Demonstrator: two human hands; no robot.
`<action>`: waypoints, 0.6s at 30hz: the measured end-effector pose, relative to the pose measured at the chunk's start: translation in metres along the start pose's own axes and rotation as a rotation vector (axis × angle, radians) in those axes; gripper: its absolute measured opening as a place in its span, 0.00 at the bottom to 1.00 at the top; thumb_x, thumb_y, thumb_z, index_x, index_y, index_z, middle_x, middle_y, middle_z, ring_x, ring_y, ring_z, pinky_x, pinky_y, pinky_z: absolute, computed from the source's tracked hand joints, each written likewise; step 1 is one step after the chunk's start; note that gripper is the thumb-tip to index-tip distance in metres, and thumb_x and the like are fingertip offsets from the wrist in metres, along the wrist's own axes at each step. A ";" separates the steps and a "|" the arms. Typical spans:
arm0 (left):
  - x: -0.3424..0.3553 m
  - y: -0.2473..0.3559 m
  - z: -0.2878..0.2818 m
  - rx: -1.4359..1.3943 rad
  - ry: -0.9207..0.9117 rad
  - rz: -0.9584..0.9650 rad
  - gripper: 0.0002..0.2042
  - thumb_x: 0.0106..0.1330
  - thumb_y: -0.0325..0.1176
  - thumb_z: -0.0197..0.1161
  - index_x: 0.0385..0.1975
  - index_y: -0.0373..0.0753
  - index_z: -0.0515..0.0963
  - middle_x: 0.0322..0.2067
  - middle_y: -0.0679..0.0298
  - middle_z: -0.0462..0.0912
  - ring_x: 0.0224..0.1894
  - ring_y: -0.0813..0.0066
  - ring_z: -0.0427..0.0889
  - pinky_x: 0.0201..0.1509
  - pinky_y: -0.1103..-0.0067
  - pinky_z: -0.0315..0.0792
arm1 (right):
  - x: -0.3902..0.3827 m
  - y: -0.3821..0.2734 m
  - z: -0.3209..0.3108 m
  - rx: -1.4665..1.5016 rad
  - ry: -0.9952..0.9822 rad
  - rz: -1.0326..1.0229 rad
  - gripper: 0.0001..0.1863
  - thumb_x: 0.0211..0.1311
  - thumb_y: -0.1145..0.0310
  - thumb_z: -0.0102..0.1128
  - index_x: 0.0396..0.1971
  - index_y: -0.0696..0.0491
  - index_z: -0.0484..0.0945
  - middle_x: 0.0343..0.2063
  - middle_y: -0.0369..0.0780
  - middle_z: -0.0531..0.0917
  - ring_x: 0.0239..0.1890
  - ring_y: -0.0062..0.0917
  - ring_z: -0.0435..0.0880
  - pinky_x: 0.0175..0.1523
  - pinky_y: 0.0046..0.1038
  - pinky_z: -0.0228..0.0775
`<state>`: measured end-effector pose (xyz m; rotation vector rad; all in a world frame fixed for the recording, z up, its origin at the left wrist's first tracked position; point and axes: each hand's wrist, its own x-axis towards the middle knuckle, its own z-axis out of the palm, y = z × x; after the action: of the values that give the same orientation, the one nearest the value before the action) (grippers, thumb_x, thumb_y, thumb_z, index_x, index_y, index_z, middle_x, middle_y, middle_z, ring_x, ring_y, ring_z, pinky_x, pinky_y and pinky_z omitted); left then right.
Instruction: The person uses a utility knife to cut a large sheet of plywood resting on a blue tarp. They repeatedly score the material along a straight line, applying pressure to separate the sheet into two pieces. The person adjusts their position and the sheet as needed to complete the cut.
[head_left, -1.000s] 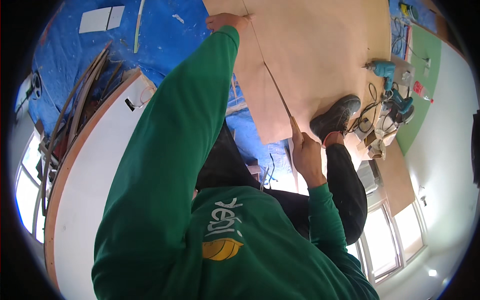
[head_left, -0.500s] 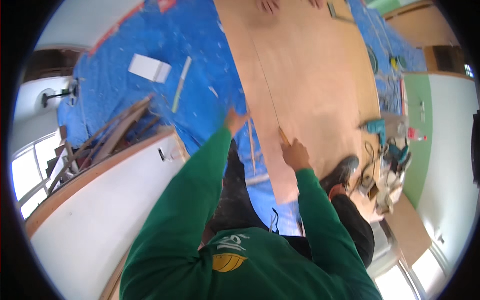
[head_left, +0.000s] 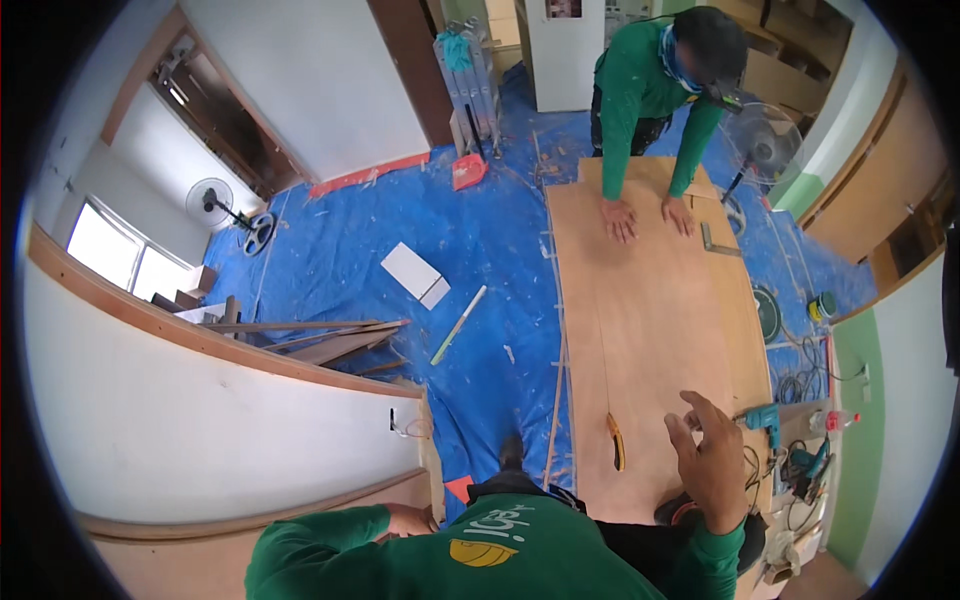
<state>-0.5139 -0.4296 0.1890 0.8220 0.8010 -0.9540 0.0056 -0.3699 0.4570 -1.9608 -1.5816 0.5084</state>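
My right hand [head_left: 708,455] hangs above the plywood sheet [head_left: 650,310], empty, with its fingers loosely bent and apart. A yellow-and-black utility knife [head_left: 617,443] lies just left of it, beside a thin dark line running along the sheet. My left hand [head_left: 410,520] is low at my left hip, its fingers mostly hidden. A co-worker [head_left: 632,80] bends over the far end, both hands [head_left: 620,222] flat on the sheet, near a metal square [head_left: 715,240].
A blue tarp [head_left: 500,260] covers the floor, with a white board [head_left: 410,275], a strip [head_left: 458,325] and wooden lengths [head_left: 330,345]. A low wall [head_left: 230,400] is at my left. A drill [head_left: 760,425], corded tools and a bottle lie right; fans and a folded ladder [head_left: 465,85] stand further away.
My right hand has let go of the knife, which now lies on the sheet. My left hand has pulled back to my hip. The view has lifted, showing the co-worker.
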 end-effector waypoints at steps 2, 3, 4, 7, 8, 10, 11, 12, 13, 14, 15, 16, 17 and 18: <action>-0.005 0.001 -0.008 -0.016 0.032 0.018 0.22 0.72 0.39 0.60 0.65 0.43 0.76 0.58 0.62 0.82 0.57 0.69 0.80 0.56 0.65 0.79 | -0.016 0.010 -0.008 -0.063 -0.051 -0.001 0.18 0.64 0.63 0.68 0.48 0.59 0.80 0.25 0.46 0.81 0.28 0.40 0.82 0.35 0.39 0.73; -0.007 0.007 -0.018 -0.007 0.048 0.022 0.22 0.72 0.39 0.60 0.65 0.43 0.76 0.58 0.62 0.82 0.57 0.68 0.81 0.56 0.65 0.79 | -0.023 0.024 -0.004 -0.133 -0.086 -0.002 0.19 0.64 0.62 0.68 0.48 0.59 0.81 0.25 0.46 0.82 0.29 0.41 0.82 0.35 0.40 0.73; -0.008 0.014 -0.029 0.009 0.059 0.025 0.22 0.72 0.39 0.60 0.65 0.43 0.76 0.58 0.62 0.82 0.57 0.68 0.81 0.56 0.65 0.79 | -0.030 0.040 0.003 -0.202 -0.125 0.004 0.19 0.63 0.60 0.68 0.47 0.58 0.81 0.25 0.46 0.82 0.29 0.41 0.83 0.36 0.40 0.74; -0.016 0.037 -0.059 0.046 0.114 0.034 0.22 0.72 0.39 0.61 0.65 0.42 0.76 0.57 0.61 0.82 0.57 0.68 0.81 0.56 0.65 0.80 | -0.039 0.056 0.018 -0.335 -0.165 -0.045 0.19 0.63 0.56 0.67 0.44 0.56 0.80 0.25 0.46 0.82 0.32 0.42 0.84 0.36 0.41 0.76; -0.020 0.042 -0.066 0.058 0.129 0.025 0.22 0.72 0.39 0.61 0.65 0.42 0.76 0.57 0.61 0.82 0.56 0.68 0.81 0.56 0.65 0.80 | -0.039 0.056 0.020 -0.330 -0.160 -0.052 0.18 0.63 0.56 0.67 0.43 0.55 0.80 0.25 0.46 0.82 0.32 0.42 0.84 0.36 0.41 0.76; -0.030 0.054 -0.078 0.082 0.170 0.019 0.22 0.72 0.39 0.61 0.65 0.41 0.76 0.57 0.60 0.82 0.56 0.67 0.81 0.55 0.65 0.80 | -0.039 0.053 0.019 -0.289 -0.110 -0.080 0.17 0.63 0.56 0.67 0.43 0.53 0.79 0.26 0.45 0.82 0.32 0.41 0.84 0.36 0.41 0.76; -0.035 0.059 -0.083 0.095 0.187 0.018 0.22 0.72 0.39 0.61 0.65 0.41 0.76 0.57 0.60 0.82 0.56 0.67 0.81 0.55 0.65 0.80 | -0.041 0.048 0.013 -0.251 -0.070 -0.098 0.16 0.63 0.57 0.66 0.43 0.52 0.79 0.27 0.45 0.81 0.32 0.41 0.83 0.36 0.41 0.76; -0.041 0.069 -0.087 0.114 0.201 0.019 0.22 0.72 0.39 0.61 0.64 0.41 0.76 0.57 0.60 0.83 0.56 0.67 0.82 0.55 0.65 0.80 | -0.046 0.043 0.004 -0.284 -0.057 -0.075 0.16 0.63 0.57 0.66 0.44 0.53 0.79 0.27 0.44 0.81 0.33 0.40 0.83 0.37 0.41 0.76; -0.047 0.079 -0.092 0.122 0.226 0.016 0.22 0.72 0.39 0.61 0.64 0.41 0.76 0.57 0.60 0.83 0.56 0.67 0.82 0.55 0.65 0.80 | -0.046 0.042 -0.005 -0.308 -0.044 -0.066 0.16 0.63 0.58 0.66 0.44 0.53 0.79 0.28 0.44 0.81 0.33 0.40 0.83 0.37 0.41 0.76; -0.055 0.086 -0.092 0.125 0.255 0.011 0.22 0.72 0.39 0.61 0.64 0.40 0.76 0.57 0.59 0.83 0.56 0.67 0.82 0.55 0.65 0.81 | -0.048 0.040 -0.012 -0.327 -0.030 -0.036 0.16 0.64 0.58 0.66 0.44 0.53 0.78 0.28 0.44 0.81 0.33 0.40 0.83 0.38 0.41 0.75; -0.046 0.090 -0.097 0.129 0.250 0.007 0.22 0.72 0.39 0.61 0.64 0.40 0.76 0.56 0.59 0.83 0.56 0.66 0.82 0.54 0.65 0.81 | -0.053 0.043 -0.012 -0.371 -0.039 0.014 0.16 0.64 0.58 0.65 0.44 0.53 0.78 0.28 0.44 0.80 0.33 0.40 0.82 0.38 0.41 0.75; -0.037 0.094 -0.100 0.129 0.239 0.003 0.22 0.72 0.39 0.61 0.64 0.40 0.76 0.56 0.59 0.83 0.55 0.66 0.82 0.54 0.65 0.81 | -0.056 0.049 -0.011 -0.375 -0.034 0.062 0.19 0.63 0.59 0.67 0.46 0.56 0.78 0.28 0.45 0.81 0.35 0.40 0.83 0.39 0.42 0.75; -0.031 0.095 -0.101 0.125 0.240 0.001 0.22 0.72 0.39 0.61 0.64 0.40 0.76 0.56 0.59 0.83 0.55 0.66 0.82 0.54 0.65 0.81 | -0.057 0.052 -0.012 -0.362 -0.015 0.099 0.18 0.62 0.60 0.67 0.46 0.57 0.78 0.29 0.44 0.81 0.35 0.40 0.83 0.39 0.40 0.75; -0.028 0.093 -0.100 0.120 0.247 -0.006 0.22 0.72 0.39 0.62 0.64 0.40 0.76 0.56 0.58 0.83 0.55 0.66 0.82 0.54 0.65 0.81 | -0.057 0.053 -0.014 -0.345 0.006 0.127 0.18 0.62 0.61 0.68 0.45 0.58 0.79 0.30 0.44 0.82 0.36 0.40 0.84 0.40 0.39 0.75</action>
<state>-0.4599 -0.3012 0.1893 1.0561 0.9652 -0.9233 0.0409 -0.4358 0.4312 -2.3272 -1.6335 0.2909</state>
